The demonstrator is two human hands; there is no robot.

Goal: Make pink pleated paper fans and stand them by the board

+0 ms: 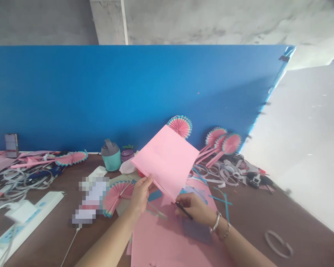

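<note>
Left hand (140, 193) tight on pink paper (168, 159), right hand (195, 208) around black tool (184, 210); beyond, purple pot (127, 155) with greenery (128, 147).

right wrist (223, 223) | silver bangle (216, 222) | silver chain bracelet (227, 231) | left forearm (111, 235) bare

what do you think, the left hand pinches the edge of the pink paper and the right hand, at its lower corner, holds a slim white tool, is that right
Not quite: the slim tool is black, not white, as the head view shows. The left hand does pinch the edge of the pink paper, and the right hand is at its lower corner.
</note>
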